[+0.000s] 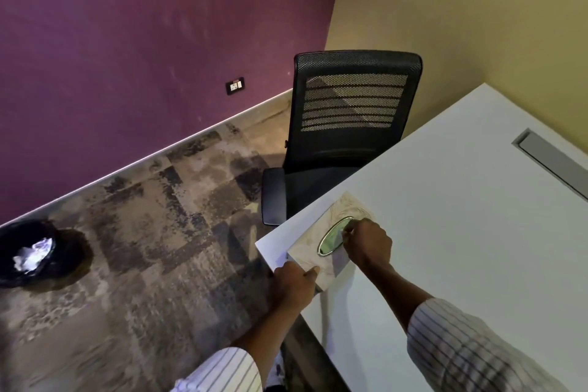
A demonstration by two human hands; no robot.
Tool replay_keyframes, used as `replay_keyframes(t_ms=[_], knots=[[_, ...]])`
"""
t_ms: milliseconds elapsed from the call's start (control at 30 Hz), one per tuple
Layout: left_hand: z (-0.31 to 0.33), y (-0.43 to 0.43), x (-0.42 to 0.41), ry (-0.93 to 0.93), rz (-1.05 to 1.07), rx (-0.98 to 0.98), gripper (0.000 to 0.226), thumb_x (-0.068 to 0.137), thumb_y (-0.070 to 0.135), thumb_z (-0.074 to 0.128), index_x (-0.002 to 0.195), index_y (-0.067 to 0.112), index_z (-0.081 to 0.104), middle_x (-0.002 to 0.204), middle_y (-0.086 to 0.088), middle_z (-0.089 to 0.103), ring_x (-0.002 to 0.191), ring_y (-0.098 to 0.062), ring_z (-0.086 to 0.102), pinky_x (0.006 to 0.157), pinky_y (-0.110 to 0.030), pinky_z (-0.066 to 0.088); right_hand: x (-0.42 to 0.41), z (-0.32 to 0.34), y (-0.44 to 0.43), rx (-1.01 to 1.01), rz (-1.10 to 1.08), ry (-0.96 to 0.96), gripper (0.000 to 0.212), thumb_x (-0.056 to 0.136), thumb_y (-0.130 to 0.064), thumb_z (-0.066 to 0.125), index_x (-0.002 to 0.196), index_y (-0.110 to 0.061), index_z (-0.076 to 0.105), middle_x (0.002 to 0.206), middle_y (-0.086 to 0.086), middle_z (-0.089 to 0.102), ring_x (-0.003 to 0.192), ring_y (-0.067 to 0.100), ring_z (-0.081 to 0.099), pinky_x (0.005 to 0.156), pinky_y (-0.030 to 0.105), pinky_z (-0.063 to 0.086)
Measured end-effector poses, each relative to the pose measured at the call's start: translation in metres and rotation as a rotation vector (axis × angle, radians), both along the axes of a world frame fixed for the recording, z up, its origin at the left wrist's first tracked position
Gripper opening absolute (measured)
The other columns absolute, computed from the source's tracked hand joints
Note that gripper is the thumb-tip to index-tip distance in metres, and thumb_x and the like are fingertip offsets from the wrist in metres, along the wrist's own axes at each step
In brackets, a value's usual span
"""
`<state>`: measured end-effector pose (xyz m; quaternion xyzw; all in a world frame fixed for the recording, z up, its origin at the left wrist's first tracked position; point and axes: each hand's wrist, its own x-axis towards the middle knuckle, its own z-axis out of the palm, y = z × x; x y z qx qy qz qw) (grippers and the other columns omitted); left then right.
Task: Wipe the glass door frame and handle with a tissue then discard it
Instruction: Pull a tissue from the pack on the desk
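- Two hands work at the tissue box (321, 251), which sits at the near corner of the white desk (461, 232).
- The left hand (294, 285), nearest, lies against the box's near end with the thumb on its top edge, bracing it; the forearm comes up from below in a striped sleeve.
- The right hand (367, 243) is bent at the wrist over the oval slot, fingertips pinched there; probably on a tissue, though no sheet shows clearly.
- A tissue is light, limp and easily torn: best taken by one corner at the slot and drawn straight up while the light box is steadied.
- Beyond stands a black mesh office chair (346, 124).
- Far left on the floor, a black-lined waste bin (35, 254) holds crumpled paper.
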<state>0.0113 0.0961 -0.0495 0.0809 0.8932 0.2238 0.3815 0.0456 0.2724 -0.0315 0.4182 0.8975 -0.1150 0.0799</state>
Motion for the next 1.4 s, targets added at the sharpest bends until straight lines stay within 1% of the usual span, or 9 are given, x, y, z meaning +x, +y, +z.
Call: replay_keyframes(t_ms=[200,467,633,800,967,1100,1200,1300,1400], knots=[[-0.010,0.003,0.007,-0.014,-0.062,-0.081,0.061,0.108,0.060,0.057,0.117,0.003,0.078,0.128,-0.015,0.081,0.123,-0.032,0.075,0.102,-0.040,0.057,-0.014,-0.008,-0.005,0.023,-0.068,-0.045,0.014,0.095,-0.027,0.067,0.098,-0.017,0.075,0.103,0.004,0.080,0.097,0.031,0.077,0.072,0.030,0.047],[-0.006,0.008,0.003,0.028,-0.091,-0.131,0.065,0.105,0.060,0.062,0.137,0.003,0.069,0.140,-0.018,0.073,0.130,-0.033,0.071,0.104,-0.042,0.058,-0.028,-0.011,-0.008,0.033,-0.082,-0.076,0.017,0.093,-0.011,0.064,0.105,-0.010,0.076,0.103,0.010,0.079,0.100,0.034,0.077,0.081,0.039,0.061],[-0.003,0.007,0.004,0.043,-0.092,-0.138,0.065,0.103,0.062,0.064,0.134,0.005,0.071,0.136,-0.016,0.075,0.122,-0.031,0.075,0.101,-0.041,0.062,-0.028,-0.011,-0.009,0.034,-0.026,-0.110,0.021,0.094,-0.009,0.063,0.112,-0.005,0.074,0.108,0.014,0.076,0.111,0.035,0.070,0.083,0.042,0.060],[0.002,0.007,0.001,0.039,-0.072,-0.140,0.067,0.102,0.061,0.068,0.137,0.004,0.071,0.139,-0.016,0.074,0.125,-0.030,0.075,0.100,-0.039,0.061,-0.027,-0.007,-0.006,-0.007,0.017,-0.107,0.026,0.095,-0.019,0.066,0.115,-0.004,0.073,0.115,0.016,0.075,0.119,0.038,0.063,0.084,0.042,0.056],[0.008,0.009,0.001,0.026,-0.039,-0.104,0.064,0.101,0.058,0.070,0.141,0.007,0.070,0.144,-0.013,0.073,0.129,-0.029,0.074,0.104,-0.038,0.063,-0.018,-0.002,-0.003,-0.092,-0.049,0.016,0.024,0.090,-0.033,0.068,0.088,-0.010,0.077,0.103,0.011,0.075,0.106,0.036,0.066,0.078,0.038,0.056],[0.012,0.008,0.001,0.007,-0.022,-0.082,0.061,0.102,0.055,0.071,0.142,0.009,0.070,0.145,-0.012,0.073,0.129,-0.028,0.074,0.104,-0.037,0.064,-0.010,0.005,-0.004,-0.162,-0.124,0.125,0.046,0.090,-0.041,0.072,0.053,-0.022,0.053,0.072,0.001,0.063,0.084,0.033,0.068,0.066,0.032,0.050],[0.017,0.009,0.000,0.011,-0.010,-0.114,0.063,0.100,0.057,0.073,0.139,0.009,0.069,0.143,-0.013,0.072,0.131,-0.031,0.072,0.104,-0.039,0.063,-0.010,0.016,-0.006,-0.267,-0.167,0.203,0.040,0.088,-0.036,0.071,0.053,-0.022,0.054,0.060,-0.004,0.059,0.068,0.026,0.061,0.059,0.028,0.041],[0.022,0.008,-0.004,-0.021,0.028,-0.083,0.071,0.094,0.057,0.080,0.145,0.011,0.066,0.147,-0.012,0.072,0.137,-0.033,0.069,0.113,-0.042,0.059,-0.010,0.026,-0.012,-0.504,-0.238,0.318,0.033,0.085,-0.022,0.070,0.057,-0.012,0.058,0.055,-0.004,0.058,0.063,0.019,0.056,0.066,0.031,0.046],[0.022,0.002,-0.011,-0.052,0.047,-0.066,0.066,0.095,0.054,0.079,0.145,0.013,0.066,0.146,-0.012,0.073,0.138,-0.034,0.069,0.114,-0.040,0.057,-0.009,0.040,-0.023,-0.781,-0.244,0.454,0.026,0.090,-0.012,0.070,0.070,0.004,0.067,0.072,0.020,0.068,0.070,0.019,0.058,0.071,0.039,0.052]])
